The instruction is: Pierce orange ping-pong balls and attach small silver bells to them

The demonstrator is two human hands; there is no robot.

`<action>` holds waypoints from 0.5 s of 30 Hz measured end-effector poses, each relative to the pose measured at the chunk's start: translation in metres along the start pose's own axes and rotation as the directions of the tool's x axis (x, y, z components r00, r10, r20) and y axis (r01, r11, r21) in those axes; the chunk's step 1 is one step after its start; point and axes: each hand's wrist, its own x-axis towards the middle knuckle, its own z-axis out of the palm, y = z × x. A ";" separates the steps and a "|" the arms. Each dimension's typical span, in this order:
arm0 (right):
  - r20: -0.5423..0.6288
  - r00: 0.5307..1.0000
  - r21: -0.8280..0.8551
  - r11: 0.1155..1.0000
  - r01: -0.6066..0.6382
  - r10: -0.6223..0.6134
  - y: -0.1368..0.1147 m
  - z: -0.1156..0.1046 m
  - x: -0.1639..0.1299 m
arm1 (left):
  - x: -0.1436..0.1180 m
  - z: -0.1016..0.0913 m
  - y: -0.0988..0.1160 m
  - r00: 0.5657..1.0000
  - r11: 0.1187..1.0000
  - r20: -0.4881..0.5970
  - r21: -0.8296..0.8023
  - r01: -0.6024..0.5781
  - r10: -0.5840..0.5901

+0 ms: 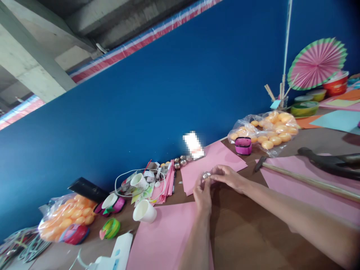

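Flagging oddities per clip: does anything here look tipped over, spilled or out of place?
One white paper cup lies tipped on its side at the edge of a pink sheet, while another cup sits in the clutter behind it. Nothing looks spilled. Both hands hold a small shiny ball together.

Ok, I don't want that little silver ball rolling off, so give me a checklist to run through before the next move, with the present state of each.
1. Small silver ball pinched by both hands: ok, left hand and right hand meet on it.
2. Ball fully visible: not ok, fingers cover part of it.
3. Pink paper sheet lying flat under the hands: ok.
4. Spare silver balls grouped by the blue wall: ok.
5. White paper cup apart from the hands: ok, it lies on its side.
6. Grip firmness: cannot tell.
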 end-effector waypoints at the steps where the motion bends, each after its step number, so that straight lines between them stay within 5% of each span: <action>1: -0.003 1.000 -0.001 1.000 -0.002 0.002 0.000 0.000 0.000 | 0.000 0.000 0.000 1.000 1.000 0.011 0.009 -0.009 0.009; 15: 0.086 0.996 0.073 0.997 -0.031 0.024 -0.004 -0.001 -0.001 | -0.001 -0.002 -0.003 0.998 0.997 0.059 -0.077 0.029 -0.025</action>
